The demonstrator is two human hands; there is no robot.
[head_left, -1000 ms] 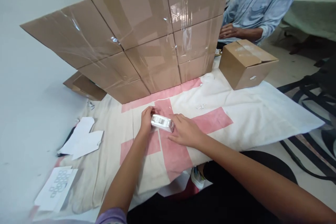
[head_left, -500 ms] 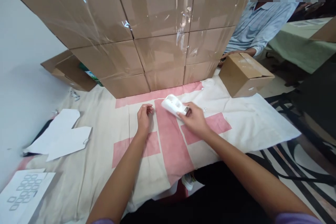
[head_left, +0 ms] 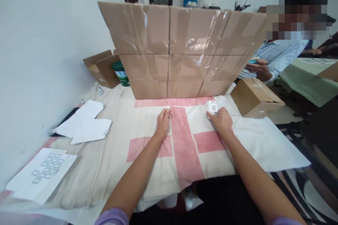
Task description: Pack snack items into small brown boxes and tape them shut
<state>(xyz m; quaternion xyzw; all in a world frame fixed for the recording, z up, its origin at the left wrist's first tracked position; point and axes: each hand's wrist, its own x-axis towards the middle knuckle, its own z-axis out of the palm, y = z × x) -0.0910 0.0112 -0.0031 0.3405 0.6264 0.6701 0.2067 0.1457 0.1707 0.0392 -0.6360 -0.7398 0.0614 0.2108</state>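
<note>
On the cloth-covered worktop [head_left: 105, 172], right of the middle and towards the far edge, the right hand [head_left: 223, 122] grips what looks like a white tape dispenser [head_left: 210, 106]. The left hand [head_left: 163, 122] is curled beside the pink strip [head_left: 186, 147], fingertips drawn together; I can't tell whether they pinch anything. This seems a handling step, and moving the dispenser calls for a secure grip clear of the taped cardboard wall [head_left: 185, 68]. At the far right corner, a cardboard box [head_left: 244, 100] hides its contents; at the far left, a green tub [head_left: 121, 74] stands beside an open carton [head_left: 104, 72].

room: cloth [head_left: 194, 121] between left hand [head_left: 163, 122] and right hand [head_left: 223, 123] | blocked ahead: cardboard wall [head_left: 188, 66] | far right: carton [head_left: 257, 98]
</note>
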